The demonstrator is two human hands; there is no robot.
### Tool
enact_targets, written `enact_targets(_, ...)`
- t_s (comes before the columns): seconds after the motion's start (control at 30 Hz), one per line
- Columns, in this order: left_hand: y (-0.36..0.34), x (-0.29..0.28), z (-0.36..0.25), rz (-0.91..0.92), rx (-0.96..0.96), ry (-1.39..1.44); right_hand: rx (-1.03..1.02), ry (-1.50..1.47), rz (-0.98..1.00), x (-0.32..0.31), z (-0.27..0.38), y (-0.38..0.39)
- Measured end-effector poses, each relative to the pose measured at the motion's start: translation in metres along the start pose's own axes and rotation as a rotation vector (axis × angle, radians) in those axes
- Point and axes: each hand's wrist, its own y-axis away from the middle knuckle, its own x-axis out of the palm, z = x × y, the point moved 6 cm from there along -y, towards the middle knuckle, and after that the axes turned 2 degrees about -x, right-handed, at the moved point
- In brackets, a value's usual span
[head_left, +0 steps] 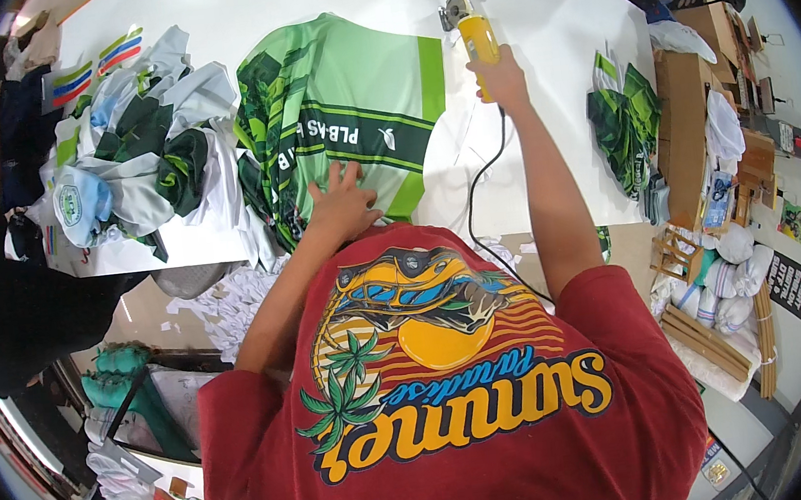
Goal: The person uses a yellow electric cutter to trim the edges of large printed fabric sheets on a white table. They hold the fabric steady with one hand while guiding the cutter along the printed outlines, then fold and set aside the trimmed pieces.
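The right hand (498,79) is gripping the yellow rotary cutter (473,29) on the white desk (531,2). The left hand (345,202), its grip open, is pressing flat the green fabric stack (347,109). Risk: the black cord (486,178) is trailing near the stack and could snag, jerking the blade.

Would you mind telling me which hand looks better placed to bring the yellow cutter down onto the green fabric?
The right hand, probably: it already grips the yellow electric cutter on the white table, just beside the green printed fabric. The left hand lies flat on that fabric, pinning it.
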Motion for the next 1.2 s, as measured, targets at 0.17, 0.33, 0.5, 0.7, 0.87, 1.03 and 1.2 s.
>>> enact_targets(0.17, 0.000, 0.000, -0.006, -0.081, -0.076, 0.002, -0.001, -0.071, 0.089, -0.046, -0.015, -0.061)
enact_targets(0.33, 0.002, 0.002, -0.009, -0.255, -0.191, 0.029, -0.003, -0.200, 0.171, -0.080, -0.041, -0.098)
enact_targets(0.5, -0.002, -0.001, -0.015, -0.271, -0.352, -0.011, 0.051, -0.337, 0.288, -0.103, -0.071, -0.115)
enact_targets(0.7, -0.028, -0.027, -0.053, -0.202, -0.464, -0.183, 0.039, -0.250, 0.237, -0.118, -0.097, -0.133)
enact_targets(0.87, -0.092, -0.066, -0.106, -0.366, -0.303, -0.096, 0.024, -0.069, 0.174, -0.139, -0.102, -0.150)
enact_targets(1.03, -0.196, -0.105, -0.154, -0.570, -0.079, -0.080, -0.109, 0.278, 0.008, -0.168, -0.095, -0.152)
enact_targets(1.2, -0.298, -0.139, -0.178, -0.708, 0.018, -0.065, -0.181, 0.479, -0.074, -0.177, -0.095, -0.145)
